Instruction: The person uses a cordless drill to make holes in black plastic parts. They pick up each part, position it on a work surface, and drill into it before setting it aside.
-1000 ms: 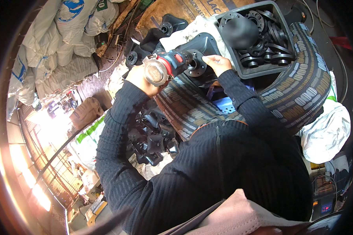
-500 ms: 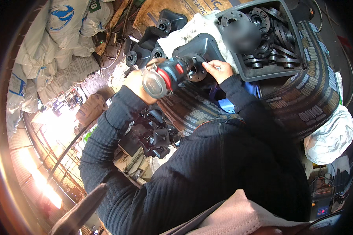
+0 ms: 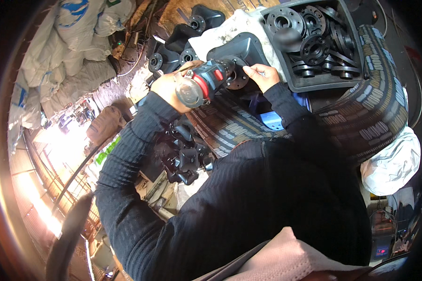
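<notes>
Flange (image 3: 240, 81) pt-hid by drill (image 3: 209, 78); bin (image 3: 326, 85) nr.

Drill (image 3: 211, 77) blocks the flange (image 3: 239, 83)'s left; bin (image 3: 326, 85) crowds the right hand (image 3: 264, 78) — an open gap lies between the sleeves (image 3: 290, 108), above patterned cloth (image 3: 232, 124).

"What's on your right?"
"A bin (image 3: 326, 85), beyond my right hand (image 3: 264, 77), flanges (image 3: 314, 58) in it."
"And left?"
"Sacks (image 3: 75, 42), well past my left hand (image 3: 168, 90). Between my hands, the drill (image 3: 210, 78)."

The power tool (image 3: 213, 78) is blue and red, the flanged part (image 3: 243, 48) black
</notes>
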`<state>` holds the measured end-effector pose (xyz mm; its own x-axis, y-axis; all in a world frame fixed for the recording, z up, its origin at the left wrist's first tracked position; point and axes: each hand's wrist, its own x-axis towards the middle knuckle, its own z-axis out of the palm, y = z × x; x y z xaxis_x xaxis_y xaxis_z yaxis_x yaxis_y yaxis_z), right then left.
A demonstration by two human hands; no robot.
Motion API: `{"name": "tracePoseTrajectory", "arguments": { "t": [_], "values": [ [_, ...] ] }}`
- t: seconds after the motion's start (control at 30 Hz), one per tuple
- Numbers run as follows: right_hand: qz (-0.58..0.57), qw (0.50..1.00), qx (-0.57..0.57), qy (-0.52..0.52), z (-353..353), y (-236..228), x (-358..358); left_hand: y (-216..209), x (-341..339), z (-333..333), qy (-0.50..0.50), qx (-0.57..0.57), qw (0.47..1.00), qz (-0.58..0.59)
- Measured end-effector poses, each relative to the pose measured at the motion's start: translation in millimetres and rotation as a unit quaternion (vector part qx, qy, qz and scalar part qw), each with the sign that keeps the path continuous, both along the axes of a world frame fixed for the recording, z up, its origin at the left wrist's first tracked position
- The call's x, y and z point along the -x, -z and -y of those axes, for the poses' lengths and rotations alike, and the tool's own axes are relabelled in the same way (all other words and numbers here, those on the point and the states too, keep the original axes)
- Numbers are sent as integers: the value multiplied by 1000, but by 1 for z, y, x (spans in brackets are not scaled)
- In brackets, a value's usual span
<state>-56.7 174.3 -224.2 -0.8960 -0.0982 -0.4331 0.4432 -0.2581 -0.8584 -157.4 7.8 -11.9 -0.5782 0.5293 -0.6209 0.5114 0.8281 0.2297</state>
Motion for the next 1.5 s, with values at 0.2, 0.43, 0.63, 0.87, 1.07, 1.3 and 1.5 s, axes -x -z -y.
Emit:
{"name": "tracePoseTrajectory", "arguments": {
  "t": [0.2, 0.43, 0.63, 0.87, 1.07, 1.3, 1.5],
  "values": [
    [-8, 997, -81, -8, 6, 15, 6, 5, -81, 30, -211, -103, 971, 34],
    [67, 995, 57, 55, -11, 2, 3, 15, -227, 50, -161, -133, 972, 111],
    [66, 942, 329, 13, -31, -73, -4, 42, -209, 99, -469, -432, 766, -85],
    [80, 874, 459, -138, 16, -122, -5, 39, -173, 109, -560, -546, 619, -67],
    [211, 816, 537, 19, -31, -70, -32, 111, -128, 230, -699, -532, 439, -189],
    [95, 868, 483, -71, -30, -58, -52, 272, -116, 304, -777, -161, 555, -250],
    [122, 877, 465, 4, -13, -69, -39, 275, -160, 281, -800, -351, 467, -138]
  ]
}}
